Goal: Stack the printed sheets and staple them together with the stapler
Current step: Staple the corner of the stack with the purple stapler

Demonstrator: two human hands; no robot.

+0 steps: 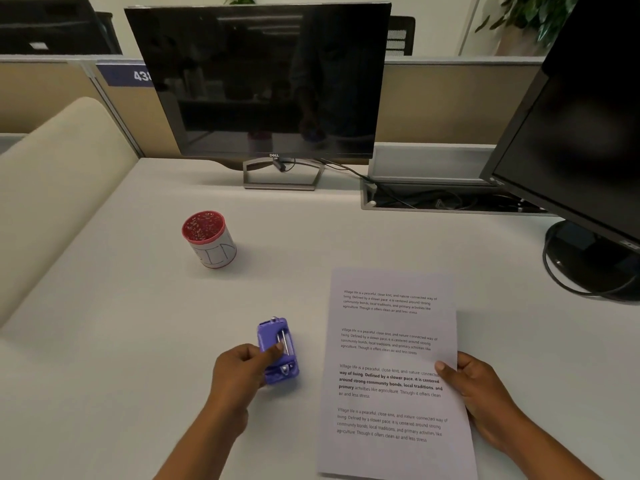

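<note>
A small purple stapler (pixel 278 351) lies on the white desk, near the front and left of centre, its metal parts facing up. My left hand (pixel 239 370) is closed around its near left side, thumb resting on top. The printed sheets (pixel 393 368), white with several blocks of text, lie in one pile to the right of the stapler. My right hand (pixel 476 386) grips the pile's right edge, thumb on top of the page and fingers underneath. How many sheets are in the pile cannot be told.
A red mesh pen cup (pixel 209 239) stands on the desk (pixel 138 323) behind and left of the stapler. A dark monitor (pixel 263 84) stands at the back, a second monitor (pixel 581 140) at the right with its round base (pixel 588 258) and cables. A beige partition (pixel 52 188) borders the left.
</note>
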